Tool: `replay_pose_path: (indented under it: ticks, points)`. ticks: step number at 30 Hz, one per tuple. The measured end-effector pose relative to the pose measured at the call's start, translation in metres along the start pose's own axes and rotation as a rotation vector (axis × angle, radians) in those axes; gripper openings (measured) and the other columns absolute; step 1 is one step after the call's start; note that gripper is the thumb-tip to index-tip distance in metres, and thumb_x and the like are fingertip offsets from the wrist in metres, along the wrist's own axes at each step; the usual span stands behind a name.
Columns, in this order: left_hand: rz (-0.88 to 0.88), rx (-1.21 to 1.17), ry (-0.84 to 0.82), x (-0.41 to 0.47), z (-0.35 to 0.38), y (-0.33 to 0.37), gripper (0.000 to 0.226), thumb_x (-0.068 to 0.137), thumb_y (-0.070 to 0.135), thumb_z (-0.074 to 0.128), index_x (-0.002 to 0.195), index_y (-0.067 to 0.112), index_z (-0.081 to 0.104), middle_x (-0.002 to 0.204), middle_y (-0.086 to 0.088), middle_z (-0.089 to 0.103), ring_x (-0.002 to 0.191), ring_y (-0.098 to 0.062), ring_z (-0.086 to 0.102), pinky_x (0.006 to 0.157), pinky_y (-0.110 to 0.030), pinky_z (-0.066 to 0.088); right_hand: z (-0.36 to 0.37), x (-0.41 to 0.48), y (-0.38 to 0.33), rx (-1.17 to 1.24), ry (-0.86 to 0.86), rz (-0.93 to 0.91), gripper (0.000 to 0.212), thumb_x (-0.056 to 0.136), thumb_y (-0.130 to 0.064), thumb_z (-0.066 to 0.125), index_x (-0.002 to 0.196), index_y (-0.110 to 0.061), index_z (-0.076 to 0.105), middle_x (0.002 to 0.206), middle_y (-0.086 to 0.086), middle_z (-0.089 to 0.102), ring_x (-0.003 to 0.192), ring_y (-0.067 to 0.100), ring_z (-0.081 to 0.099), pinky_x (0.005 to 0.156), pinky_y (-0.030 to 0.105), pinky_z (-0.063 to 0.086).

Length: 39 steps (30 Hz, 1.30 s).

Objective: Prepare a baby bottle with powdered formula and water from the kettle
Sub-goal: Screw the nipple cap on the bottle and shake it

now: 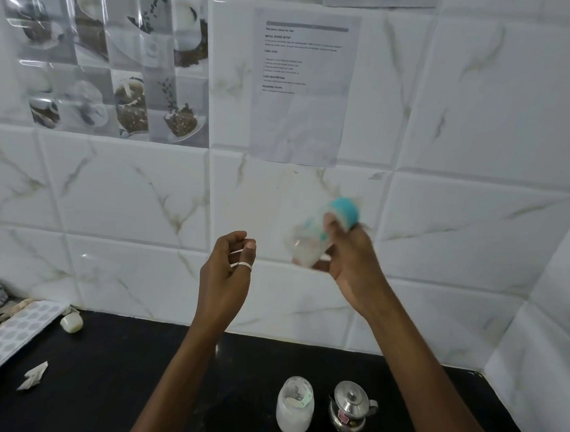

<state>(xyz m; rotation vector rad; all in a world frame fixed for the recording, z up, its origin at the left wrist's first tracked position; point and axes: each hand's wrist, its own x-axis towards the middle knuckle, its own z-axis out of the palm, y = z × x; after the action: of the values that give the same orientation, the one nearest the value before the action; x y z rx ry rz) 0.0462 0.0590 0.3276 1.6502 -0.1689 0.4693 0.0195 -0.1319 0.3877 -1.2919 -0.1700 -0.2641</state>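
One hand, the right hand (346, 260), grips the blurred baby bottle (322, 233), apparently shaking it; the left hand (227, 268) hangs half-curled, empty. Keeping the teal cap (345, 211) pinned should prevent leaks.

Single head-worn view, facing the tiled wall (474, 125)

It looks forward and slightly down from the near side, close to the wall; the black counter (109, 387) fills only the bottom edge, both forearms reach in from below, and wide-angle bending shows at left and right.

Right hand (346, 260) grips blurred, tilted baby bottle (322, 233) aloft; left hand (226, 272) empty, fingers curled; kettle (350, 407) on counter (110, 371).
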Motion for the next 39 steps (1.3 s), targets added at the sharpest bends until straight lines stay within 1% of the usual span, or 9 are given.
replay_pose_path:
  ticks: [3,7,10,13,18,23,28,34,39]
  points:
    - [0.004,0.002,-0.002,-0.001,0.0,0.0,0.025,0.104,0.036,0.056,0.128,0.028,0.058,0.117,0.009,0.071,0.108,-0.009,0.068,0.082,-0.016,0.049,-0.002,-0.005,-0.001,-0.166,-0.075,0.005,0.058,0.081,-0.047,0.074,0.127,-0.017,0.055,0.118,0.009,0.068,0.108,0.031,0.072,0.08,0.055,0.062]
    - [-0.006,-0.014,0.001,-0.001,-0.002,-0.001,0.022,0.104,0.036,0.057,0.126,0.031,0.059,0.114,0.01,0.072,0.106,-0.006,0.068,0.08,-0.016,0.048,-0.009,0.006,-0.011,0.329,0.118,-0.116,0.046,0.091,-0.038,0.067,0.127,-0.011,0.055,0.118,0.012,0.07,0.109,0.03,0.072,0.078,0.055,0.062]
    - [-0.003,-0.012,0.001,0.0,-0.001,-0.001,0.022,0.104,0.035,0.057,0.125,0.031,0.059,0.114,0.013,0.071,0.106,-0.006,0.068,0.081,-0.017,0.049,-0.006,0.002,-0.005,0.052,-0.006,-0.061,0.07,0.076,-0.038,0.086,0.13,-0.011,0.051,0.124,0.017,0.067,0.114,0.034,0.07,0.084,0.058,0.06]
    - [-0.001,-0.012,-0.001,0.0,0.002,0.0,0.022,0.104,0.035,0.057,0.126,0.031,0.059,0.114,0.014,0.071,0.106,-0.006,0.069,0.081,-0.017,0.049,-0.006,-0.004,-0.005,-0.157,-0.121,-0.025,0.061,0.08,-0.034,0.086,0.128,-0.016,0.053,0.126,0.015,0.063,0.115,0.032,0.068,0.085,0.056,0.061]
    - [-0.006,-0.011,-0.004,-0.002,0.001,-0.001,0.024,0.104,0.034,0.057,0.127,0.03,0.059,0.114,0.013,0.071,0.106,-0.006,0.068,0.08,-0.015,0.048,-0.006,0.005,-0.017,0.315,0.11,-0.14,0.055,0.086,-0.033,0.071,0.131,-0.009,0.05,0.124,0.013,0.067,0.115,0.031,0.07,0.082,0.056,0.061]
    - [0.008,0.006,-0.008,0.0,0.002,0.0,0.024,0.104,0.034,0.057,0.127,0.03,0.058,0.116,0.013,0.071,0.106,-0.007,0.068,0.08,-0.016,0.049,-0.004,-0.003,-0.003,-0.193,-0.133,0.001,0.056,0.081,-0.033,0.079,0.128,-0.017,0.054,0.122,0.011,0.065,0.11,0.025,0.071,0.081,0.049,0.062]
    - [-0.007,-0.004,-0.002,0.0,-0.001,-0.002,0.024,0.103,0.036,0.058,0.127,0.032,0.058,0.116,0.015,0.071,0.107,-0.006,0.069,0.08,-0.015,0.048,-0.005,0.007,-0.012,0.347,0.142,-0.14,0.058,0.083,-0.035,0.069,0.133,-0.01,0.052,0.125,0.012,0.067,0.114,0.031,0.07,0.082,0.055,0.061]
    - [-0.004,0.008,-0.005,0.0,0.002,-0.002,0.026,0.103,0.037,0.058,0.128,0.03,0.057,0.116,0.015,0.07,0.107,-0.007,0.069,0.08,-0.015,0.049,0.0,-0.002,0.003,-0.172,-0.087,-0.024,0.053,0.08,-0.04,0.077,0.125,-0.024,0.054,0.12,0.007,0.065,0.116,0.034,0.067,0.083,0.053,0.062]
    - [-0.027,-0.012,0.001,0.001,0.0,-0.005,0.025,0.103,0.037,0.058,0.127,0.031,0.059,0.115,0.015,0.071,0.106,-0.005,0.068,0.08,-0.015,0.048,0.0,0.008,-0.01,0.333,0.141,-0.145,0.054,0.082,-0.04,0.068,0.127,-0.013,0.054,0.12,0.01,0.07,0.111,0.029,0.072,0.079,0.052,0.062]
